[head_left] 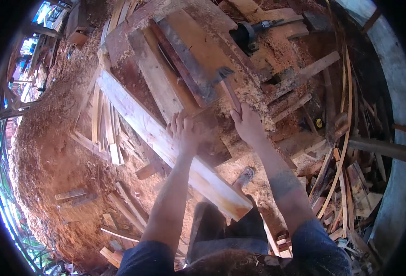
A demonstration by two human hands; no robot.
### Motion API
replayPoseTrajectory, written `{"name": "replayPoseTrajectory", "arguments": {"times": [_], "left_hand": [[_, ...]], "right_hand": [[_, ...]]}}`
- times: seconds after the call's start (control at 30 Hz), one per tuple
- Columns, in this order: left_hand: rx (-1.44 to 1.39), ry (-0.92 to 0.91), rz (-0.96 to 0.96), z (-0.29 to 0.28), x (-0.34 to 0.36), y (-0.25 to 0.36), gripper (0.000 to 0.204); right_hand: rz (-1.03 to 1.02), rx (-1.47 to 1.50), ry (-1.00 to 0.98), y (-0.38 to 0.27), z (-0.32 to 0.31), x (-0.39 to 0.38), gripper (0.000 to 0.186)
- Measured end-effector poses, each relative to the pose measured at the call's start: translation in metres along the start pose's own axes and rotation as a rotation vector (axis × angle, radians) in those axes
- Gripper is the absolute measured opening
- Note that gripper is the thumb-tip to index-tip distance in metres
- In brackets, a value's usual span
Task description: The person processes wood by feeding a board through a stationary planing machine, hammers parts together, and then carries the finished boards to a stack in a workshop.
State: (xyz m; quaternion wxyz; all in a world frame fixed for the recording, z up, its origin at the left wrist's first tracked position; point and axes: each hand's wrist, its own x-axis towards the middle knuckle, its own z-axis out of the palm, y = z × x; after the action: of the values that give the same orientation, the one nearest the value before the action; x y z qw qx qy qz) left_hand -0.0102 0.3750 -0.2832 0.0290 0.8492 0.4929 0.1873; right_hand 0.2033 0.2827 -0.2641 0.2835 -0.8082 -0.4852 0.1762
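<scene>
My right hand (249, 125) is closed around the wooden handle of a hammer (230, 94), its dark metal head pointing away from me over the workbench. My left hand (183, 132) rests with bent fingers at the far edge of a long pale plank (138, 112), gripping it there. That plank slants from the upper left down to my lap, and my left forearm crosses over it. Beyond my hands lie a flat board (154, 73) and a reddish-brown wooden strip (177, 62), side by side on the bench.
A dark power tool (244, 37) lies at the far right of the bench. Sawdust and thin offcuts (104, 122) cover the ground at left. Scrap wood and long bent strips (345, 138) pile up at right, near a pale curved post (398, 92). A small yellow-and-black object (319, 123) lies among them.
</scene>
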Motion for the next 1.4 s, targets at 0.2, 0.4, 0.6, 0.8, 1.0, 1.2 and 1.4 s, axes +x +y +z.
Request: {"name": "replayPoseTrajectory", "arguments": {"times": [0.2,0.4,0.6,0.8,1.0,1.2,1.4], "left_hand": [[0.023,-0.069,-0.021,-0.001,-0.016,-0.016,0.038],[-0.004,-0.041,-0.025,-0.002,-0.007,-0.006,0.039],[0.015,-0.056,0.011,-0.004,-0.015,-0.014,0.042],[0.052,-0.018,0.069,0.007,-0.003,0.001,0.038],[0.111,-0.053,-0.002,0.02,-0.031,-0.026,0.03],[0.06,0.043,0.144,0.022,-0.019,0.01,0.035],[-0.354,-0.135,-0.107,0.015,-0.02,-0.008,0.057]], "right_hand": [[0.178,0.511,0.391,-0.055,-0.044,-0.026,0.054],[0.36,0.195,-0.173,-0.011,-0.017,-0.006,0.048],[0.155,0.227,0.474,-0.04,-0.033,-0.026,0.036],[0.191,0.038,0.042,0.031,-0.034,-0.009,0.034],[0.36,-0.005,0.289,0.147,-0.128,-0.122,0.031],[0.675,-0.405,0.127,0.376,-0.195,-0.156,0.032],[0.473,-0.946,0.021,0.465,-0.172,-0.104,0.022]]}}
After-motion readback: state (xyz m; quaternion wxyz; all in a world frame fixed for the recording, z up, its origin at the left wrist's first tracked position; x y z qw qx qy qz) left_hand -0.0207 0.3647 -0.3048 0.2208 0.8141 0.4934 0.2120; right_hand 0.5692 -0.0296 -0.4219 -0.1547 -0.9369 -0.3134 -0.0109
